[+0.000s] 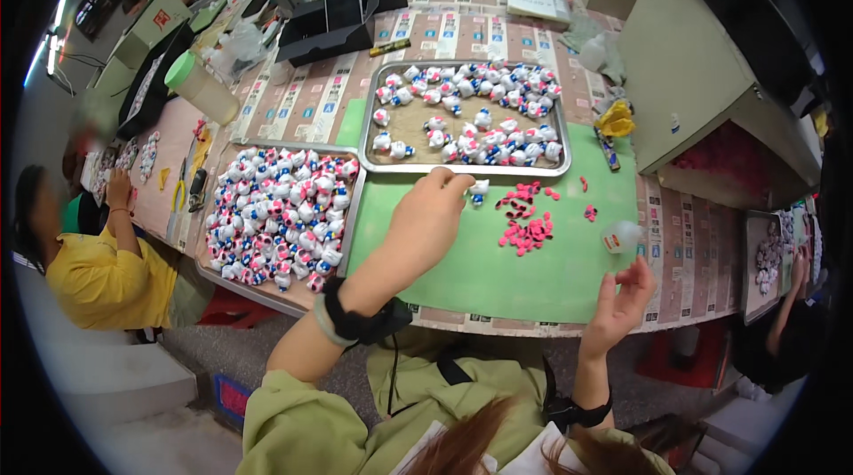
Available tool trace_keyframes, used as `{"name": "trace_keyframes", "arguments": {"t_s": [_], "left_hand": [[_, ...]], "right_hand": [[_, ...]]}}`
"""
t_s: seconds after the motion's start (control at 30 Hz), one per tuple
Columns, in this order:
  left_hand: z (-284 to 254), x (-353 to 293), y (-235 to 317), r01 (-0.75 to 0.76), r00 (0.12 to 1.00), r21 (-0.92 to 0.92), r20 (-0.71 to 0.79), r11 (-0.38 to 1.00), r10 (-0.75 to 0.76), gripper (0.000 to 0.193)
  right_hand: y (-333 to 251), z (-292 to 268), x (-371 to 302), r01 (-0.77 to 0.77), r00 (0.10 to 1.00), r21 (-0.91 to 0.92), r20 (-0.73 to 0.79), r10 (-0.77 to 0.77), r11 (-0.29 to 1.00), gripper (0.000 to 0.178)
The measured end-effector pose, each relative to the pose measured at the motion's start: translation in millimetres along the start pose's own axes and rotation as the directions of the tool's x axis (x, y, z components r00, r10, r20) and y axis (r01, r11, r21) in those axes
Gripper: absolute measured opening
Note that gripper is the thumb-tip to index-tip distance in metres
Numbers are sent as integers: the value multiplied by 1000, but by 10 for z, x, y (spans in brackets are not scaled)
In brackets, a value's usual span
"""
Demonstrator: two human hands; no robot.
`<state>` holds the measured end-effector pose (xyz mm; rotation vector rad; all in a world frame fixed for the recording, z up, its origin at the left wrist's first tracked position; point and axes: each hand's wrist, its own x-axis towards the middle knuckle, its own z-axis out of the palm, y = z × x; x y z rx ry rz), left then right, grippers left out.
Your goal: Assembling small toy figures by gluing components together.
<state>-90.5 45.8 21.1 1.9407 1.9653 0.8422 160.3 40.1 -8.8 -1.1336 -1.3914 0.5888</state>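
My left hand (430, 219) reaches over the green mat (400, 262), its fingers pinched at a small white-and-blue figurine (479, 191). Close to my right hand (619, 302), which is raised at the mat's near right edge with fingers apart and nothing in it, a small translucent bottle (621, 237) lies on the mat. Small pink pieces (528, 233), some dark on one side, lie in a loose pile between my hands. Beyond them a metal tray (471, 169) holds many white, blue and pink figurines. A second tray (354, 208), at the left, is heaped with similar figurines.
A yellow cloth-like bundle (615, 119) lies by the right tray's side. Pliers (179, 194) and a green-lidded jar (203, 88) are at the left. Black boxes (327, 35) stand behind. A grey cabinet (702, 75) rises at the right. A person in yellow (98, 279) sits at the left.
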Motion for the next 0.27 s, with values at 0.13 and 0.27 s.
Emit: {"name": "trace_keyframes", "arguments": {"t_s": [0.13,0.27], "left_hand": [[277,164,-109,29,985,305,152,952,-79,21],[102,318,-26,113,948,380,235,918,-214,28]], "right_hand": [[146,-167,53,-69,993,24,-96,71,997,43],[405,-304,-74,-86,996,-72,-26,85,994,46]]}}
